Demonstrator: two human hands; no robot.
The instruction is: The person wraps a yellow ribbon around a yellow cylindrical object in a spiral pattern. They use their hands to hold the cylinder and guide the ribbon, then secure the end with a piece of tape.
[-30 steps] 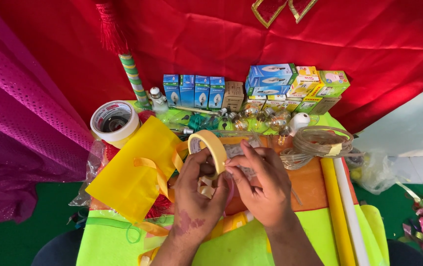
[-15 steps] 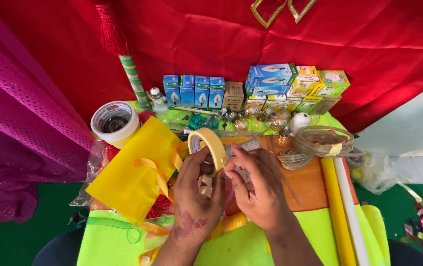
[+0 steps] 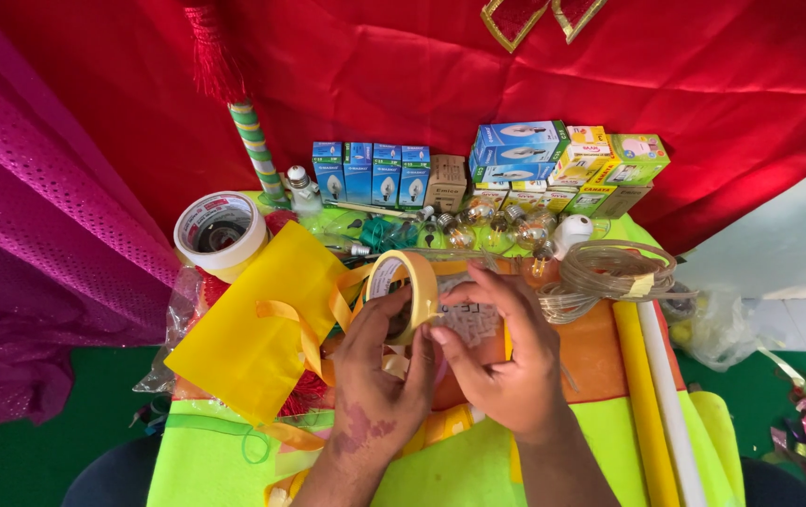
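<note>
My left hand (image 3: 379, 376) grips a roll of yellow tape (image 3: 414, 286), holding it upright on its edge. My right hand (image 3: 501, 361) is right beside it, thumb and fingers pinched against the roll's rim at the tape's end. Both hands hover over a cluttered table covered with neon green and orange sheets (image 3: 440, 469). A yellow sheet (image 3: 267, 329) with a yellow ribbon lies just left of my left hand.
A large white tape roll (image 3: 220, 230) sits at the back left. Small blue boxes (image 3: 370, 174) and stacked bulb boxes (image 3: 562, 160) line the red cloth backdrop. Loose glass bulbs (image 3: 487, 225), a coil of clear cable (image 3: 609, 272) and rolled paper tubes (image 3: 652, 394) lie to the right.
The hands and the tape roll have stayed nearly in place; my right fingers have shifted slightly along the roll's rim.
</note>
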